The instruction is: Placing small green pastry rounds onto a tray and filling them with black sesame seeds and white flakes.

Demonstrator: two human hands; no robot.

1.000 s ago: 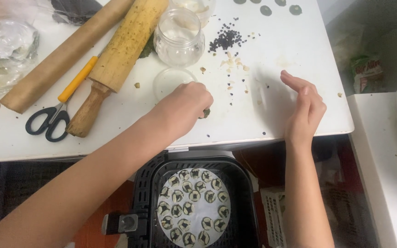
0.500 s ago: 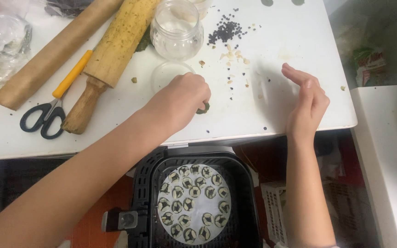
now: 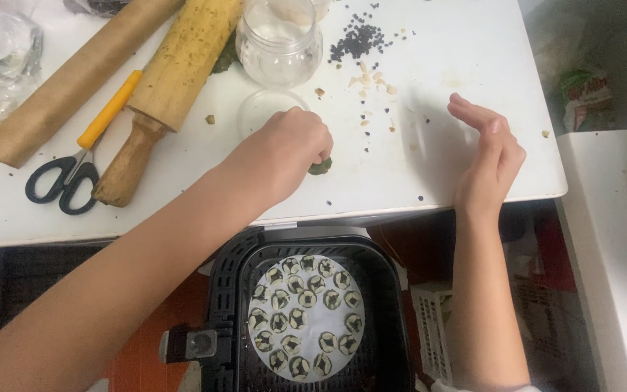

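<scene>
the basket [image 3: 235,305] below the table [image 3: 473,58] already held many small pieces, while the left hand [image 3: 284,149] pinched one more green piece [image 3: 321,168] on the table, and the right hand [image 3: 489,156] was open and empty.

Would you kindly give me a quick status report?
Left hand pinching green piece on table. Right hand open, empty. Clear lid beside left hand.

On my white table [image 3: 437,181] lie black scissors [image 3: 63,181], a rolling pin [image 3: 165,80] and a cardboard tube [image 3: 67,83]. A glass jar [image 3: 279,40] stands by dark seeds [image 3: 357,40]. Below sits a black basket [image 3: 386,290].
</scene>
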